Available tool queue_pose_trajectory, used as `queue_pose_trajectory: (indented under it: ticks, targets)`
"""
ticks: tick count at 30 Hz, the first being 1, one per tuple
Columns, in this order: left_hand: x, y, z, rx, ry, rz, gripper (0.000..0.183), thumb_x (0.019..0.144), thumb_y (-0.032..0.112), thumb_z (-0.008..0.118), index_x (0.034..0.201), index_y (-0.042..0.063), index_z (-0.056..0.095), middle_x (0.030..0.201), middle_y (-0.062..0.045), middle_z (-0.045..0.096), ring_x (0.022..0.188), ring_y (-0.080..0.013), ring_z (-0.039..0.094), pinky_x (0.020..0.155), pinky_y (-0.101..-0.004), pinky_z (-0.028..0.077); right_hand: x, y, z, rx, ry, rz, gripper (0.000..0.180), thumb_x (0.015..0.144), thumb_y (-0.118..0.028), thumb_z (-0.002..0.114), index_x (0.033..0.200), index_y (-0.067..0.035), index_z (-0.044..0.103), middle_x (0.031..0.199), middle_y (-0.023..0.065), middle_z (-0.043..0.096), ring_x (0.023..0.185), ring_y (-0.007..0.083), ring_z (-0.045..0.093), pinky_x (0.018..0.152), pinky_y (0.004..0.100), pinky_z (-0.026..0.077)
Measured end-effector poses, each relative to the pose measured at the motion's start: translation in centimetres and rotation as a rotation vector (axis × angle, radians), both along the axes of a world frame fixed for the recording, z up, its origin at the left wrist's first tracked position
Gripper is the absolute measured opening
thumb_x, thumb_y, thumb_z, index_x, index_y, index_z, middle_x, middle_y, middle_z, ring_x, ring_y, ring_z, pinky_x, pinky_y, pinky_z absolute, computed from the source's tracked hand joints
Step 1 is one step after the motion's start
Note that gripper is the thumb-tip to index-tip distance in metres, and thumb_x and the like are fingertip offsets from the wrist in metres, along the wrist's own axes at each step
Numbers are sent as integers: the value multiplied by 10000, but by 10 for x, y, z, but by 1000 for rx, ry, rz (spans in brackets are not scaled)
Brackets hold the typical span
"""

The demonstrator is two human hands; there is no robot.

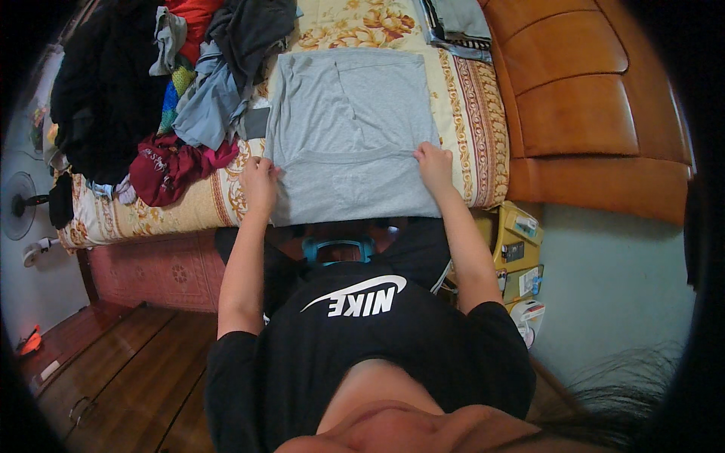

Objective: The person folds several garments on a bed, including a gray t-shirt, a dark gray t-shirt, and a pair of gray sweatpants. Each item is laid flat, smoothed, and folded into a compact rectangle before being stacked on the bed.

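Observation:
A light grey T-shirt [351,113] lies spread on the patterned bed cover [362,25] before me, partly folded, its neckline band running across the lower half. My left hand [260,184] pinches the shirt's left edge, near one end of that band. At the other end my right hand [435,167] has its fingertips closed on the grey fabric. The shirt's near edge reaches the edge of the bed. What lies between the layers is hidden.
Dark clothes [110,90], a blue-grey garment [209,107] and a maroon garment [167,172] are heaped at the left. Folded clothes [461,25] lie at the back right, beside a brown leather headboard [572,113]. A teal stool [338,249] is below the bed edge.

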State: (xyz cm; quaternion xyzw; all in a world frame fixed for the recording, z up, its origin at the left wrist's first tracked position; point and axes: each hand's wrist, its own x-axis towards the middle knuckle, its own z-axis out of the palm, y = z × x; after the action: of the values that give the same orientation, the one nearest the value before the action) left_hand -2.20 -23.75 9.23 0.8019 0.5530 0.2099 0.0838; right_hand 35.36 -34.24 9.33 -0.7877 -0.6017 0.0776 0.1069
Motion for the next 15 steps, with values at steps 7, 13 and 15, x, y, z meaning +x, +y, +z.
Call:
queue_pose_trajectory:
  ticks: [7, 13, 15]
  targets:
    - [7, 13, -20, 28, 39, -82, 132, 786, 192, 621, 824, 89, 547, 789, -83, 586, 793, -267, 550, 743, -404, 360, 16, 6, -19, 162, -58, 27, 152, 824, -223, 584, 808, -74, 561, 768, 89, 608, 771, 267, 575, 688, 401, 392]
    - [3, 24, -20, -97, 164, -73, 167, 802, 251, 616, 832, 92, 570, 778, -82, 607, 794, -259, 559, 742, -402, 365, 27, 5, -32, 145, 144, -64, 170, 817, -181, 594, 881, -26, 565, 808, 126, 596, 781, 310, 553, 735, 408, 419]
    - [5, 39, -15, -126, 117, -60, 179, 802, 260, 617, 837, 90, 577, 771, -86, 608, 783, -264, 561, 729, -407, 376, 38, 11, -32, 229, 253, -137, 173, 809, -155, 596, 903, -14, 566, 816, 135, 592, 793, 314, 548, 754, 406, 425]
